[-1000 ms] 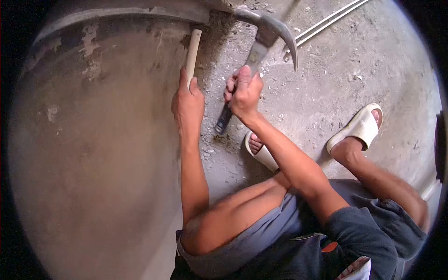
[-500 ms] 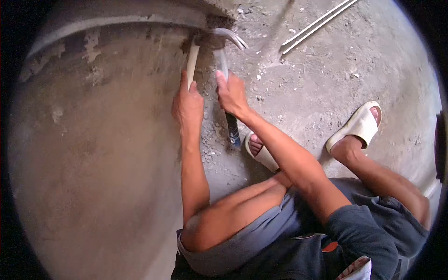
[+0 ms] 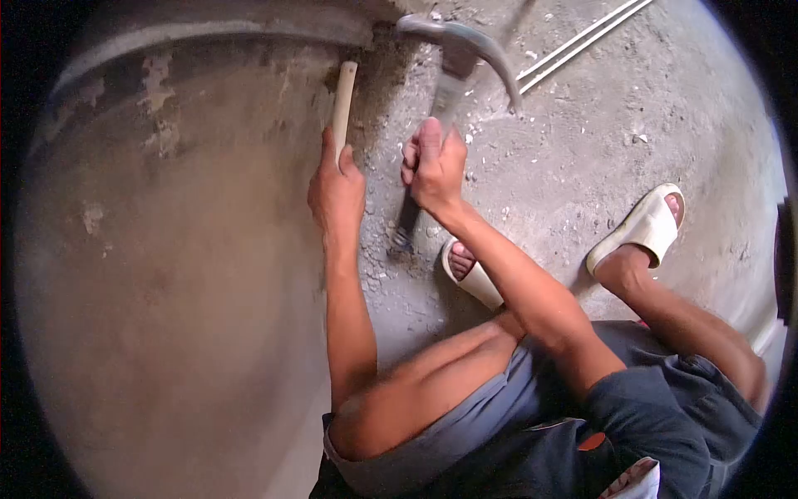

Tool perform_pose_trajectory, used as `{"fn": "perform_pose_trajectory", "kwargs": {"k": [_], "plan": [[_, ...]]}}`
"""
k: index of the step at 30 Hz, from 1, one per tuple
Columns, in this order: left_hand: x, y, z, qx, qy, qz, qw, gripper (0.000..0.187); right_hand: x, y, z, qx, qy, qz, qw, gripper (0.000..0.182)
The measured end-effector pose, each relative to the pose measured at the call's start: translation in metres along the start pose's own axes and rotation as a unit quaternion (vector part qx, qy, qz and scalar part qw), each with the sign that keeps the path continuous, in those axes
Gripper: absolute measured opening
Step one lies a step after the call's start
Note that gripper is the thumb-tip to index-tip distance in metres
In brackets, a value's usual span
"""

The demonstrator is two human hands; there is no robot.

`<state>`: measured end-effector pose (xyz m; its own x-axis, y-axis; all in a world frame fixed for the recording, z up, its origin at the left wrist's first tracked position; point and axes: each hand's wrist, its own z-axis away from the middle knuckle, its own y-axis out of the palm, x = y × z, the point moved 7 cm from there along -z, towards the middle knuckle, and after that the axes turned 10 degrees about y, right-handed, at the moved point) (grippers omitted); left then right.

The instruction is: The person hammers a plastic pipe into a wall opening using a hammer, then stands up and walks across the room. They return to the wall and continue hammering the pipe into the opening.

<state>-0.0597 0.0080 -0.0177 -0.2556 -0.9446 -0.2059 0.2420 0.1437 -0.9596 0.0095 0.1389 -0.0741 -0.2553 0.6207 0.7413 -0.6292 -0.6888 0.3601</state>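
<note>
My left hand [image 3: 337, 193] is wrapped round a pale, rod-like piece [image 3: 342, 104], held upright along the wall's edge, its top end bare; what lies below my fingers is hidden. To its right, my right hand [image 3: 438, 169] grips a claw hammer [image 3: 460, 51] round its dark handle, thumb along the shaft. The hammer head is up and to the right of the pale piece, apart from it, its curved claw pointing right and slightly blurred.
A brown, patchy wall [image 3: 183, 274] fills the left side. Rubble bits lie on the rough concrete floor [image 3: 565, 166]. Two thin white strips [image 3: 582, 46] lie at the upper right. My feet in pale sandals [image 3: 647, 226] rest on the floor.
The hammer has come away from the top of the pale piece, moving right, with my right hand shifted slightly right. My left hand has hardly moved.
</note>
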Motion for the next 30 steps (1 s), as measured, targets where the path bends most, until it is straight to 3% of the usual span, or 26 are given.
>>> {"fn": "perform_pose_trajectory", "kwargs": {"k": [1, 2, 3, 5, 6, 7, 8, 9, 12, 14, 23, 27, 29, 30], "plan": [[0.002, 0.003, 0.001, 0.006, -0.005, -0.01, 1.0, 0.038, -0.002, -0.001, 0.007, -0.019, -0.014, -0.113, 0.993, 0.043], [0.005, 0.006, 0.002, 0.008, -0.007, -0.011, 1.0, 0.038, -0.005, -0.001, 0.0, -0.025, -0.062, 0.078, 0.995, 0.042], [0.004, 0.007, -0.001, -0.022, 0.027, 0.039, 0.999, 0.038, -0.008, -0.005, -0.009, -0.022, -0.067, 0.077, 0.995, 0.042], [0.002, -0.002, -0.001, -0.067, 0.049, 0.088, 0.993, 0.039, -0.011, -0.009, -0.022, -0.027, -0.078, 0.309, 0.948, 0.045], [0.011, 0.012, 0.004, 0.034, -0.06, 0.215, 0.974, 0.039, -0.018, -0.015, -0.024, 0.011, -0.001, 0.254, 0.967, 0.047], [0.016, 0.031, 0.021, 0.133, -0.17, 0.339, 0.916, 0.04, -0.011, -0.015, -0.017, 0.032, -0.004, 0.262, 0.965, 0.047], [0.007, 0.028, 0.023, -0.004, 0.04, 0.285, 0.958, 0.04, -0.003, -0.024, -0.009, 0.015, 0.014, 0.202, 0.979, 0.046], [-0.004, 0.022, 0.026, -0.061, 0.07, 0.239, 0.967, 0.041, 0.002, -0.032, -0.005, -0.007, 0.031, 0.14, 0.99, 0.046], [0.003, 0.028, 0.022, -0.029, 0.015, 0.198, 0.98, 0.042, -0.001, -0.037, -0.003, 0.031, 0.033, 0.05, 0.998, 0.042], [0.006, 0.029, 0.014, -0.062, 0.063, 0.167, 0.982, 0.043, -0.004, -0.036, -0.003, 0.032, 0.017, 0.064, 0.997, 0.042], [0.019, 0.03, -0.007, -0.049, 0.091, -0.02, 0.994, 0.045, -0.006, -0.018, 0.007, 0.036, 0.03, 0.064, 0.997, 0.045], [0.02, 0.033, -0.005, -0.054, 0.078, -0.037, 0.995, 0.047, -0.01, -0.005, 0.018, 0.008, -0.012, -0.047, 0.999, 0.043], [0.026, 0.035, -0.004, -0.064, 0.079, -0.013, 0.995, 0.047, -0.015, 0.0, 0.023, -0.047, -0.059, -0.204, 0.976, 0.042], [0.027, 0.036, -0.004, -0.061, 0.081, -0.014, 0.995, 0.047, -0.029, 0.005, 0.019, -0.04, -0.036, -0.187, 0.981, 0.04]]}}
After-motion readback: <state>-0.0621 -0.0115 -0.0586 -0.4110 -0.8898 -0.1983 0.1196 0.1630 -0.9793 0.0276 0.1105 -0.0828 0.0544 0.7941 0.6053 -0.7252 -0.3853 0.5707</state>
